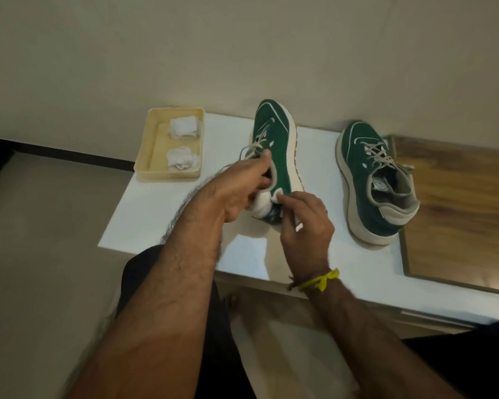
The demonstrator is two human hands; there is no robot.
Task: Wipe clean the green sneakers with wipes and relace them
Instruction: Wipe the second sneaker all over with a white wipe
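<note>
Gripping the collar of the tilted green sneaker [274, 145] with the left hand [244, 187], thumb stretched up along the tongue by the grey laces [254, 146], fingers curled into the opening. Pinching a white wipe [278, 196] with the right hand [307, 226], thumb and fingertips pressed together on it, wad held against the white heel end of that same shoe. Heel caught between the two hands, toe pointing away toward the wall, sole turned to the right, shoe leaning on its side over the white tabletop [162, 208]. Well apart to the right, standing flat on its sole, the second green sneaker [375, 182], laced, heel toward the near edge, close beside a wooden board [455, 214]. Off to the left of the held shoe, a beige tray [147, 148] at the far corner of the table, holding two crumpled used wipes [183, 126], one behind the other. Tied round the right wrist, a yellow band [320, 280].
</note>
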